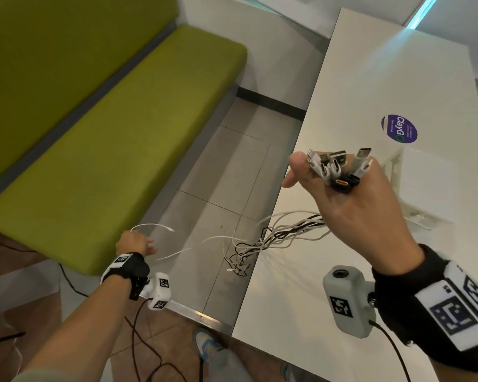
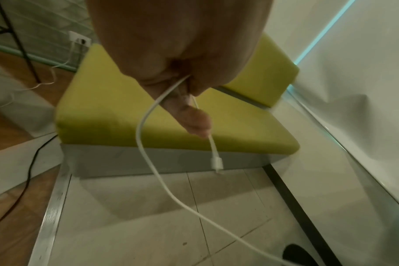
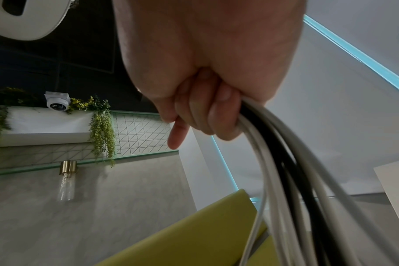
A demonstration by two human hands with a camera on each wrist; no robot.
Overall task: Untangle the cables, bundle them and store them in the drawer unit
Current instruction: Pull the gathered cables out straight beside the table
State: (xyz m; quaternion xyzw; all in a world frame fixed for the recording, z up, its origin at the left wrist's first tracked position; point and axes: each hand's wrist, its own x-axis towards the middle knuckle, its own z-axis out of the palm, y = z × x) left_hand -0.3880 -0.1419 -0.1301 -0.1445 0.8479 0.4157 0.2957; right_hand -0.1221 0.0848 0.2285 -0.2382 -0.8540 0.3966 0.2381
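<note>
My right hand (image 1: 351,205) is raised above the white table (image 1: 398,78), fingers curled tight round a bundle of cables (image 1: 295,226). The index finger sticks out loosely. The connector ends (image 1: 340,168) stand up out of the top of my fist: several white and silver USB plugs, plus two black ones at the near side. In the right wrist view, white, grey and black strands leave the fist together and curve downward (image 3: 285,162).

Below the fist, the strands run left over the table edge and hang in a loose tangle (image 1: 243,255) above the tiled floor (image 1: 218,175).

My left hand (image 1: 134,242) is held low and well apart from the right, in front of the green bench (image 1: 108,147). It pinches a single white cable (image 2: 148,162) near its end. In the left wrist view, the short tail with its white plug (image 2: 216,162) hangs below the fingertips (image 2: 197,124), and the long part loops out of the hand and trails down and away. In the head view, this cable runs right toward the tangle.

The white drawer unit (image 1: 431,188) stands on the table just beyond my right hand. I cannot tell whether any drawer is open.
</note>
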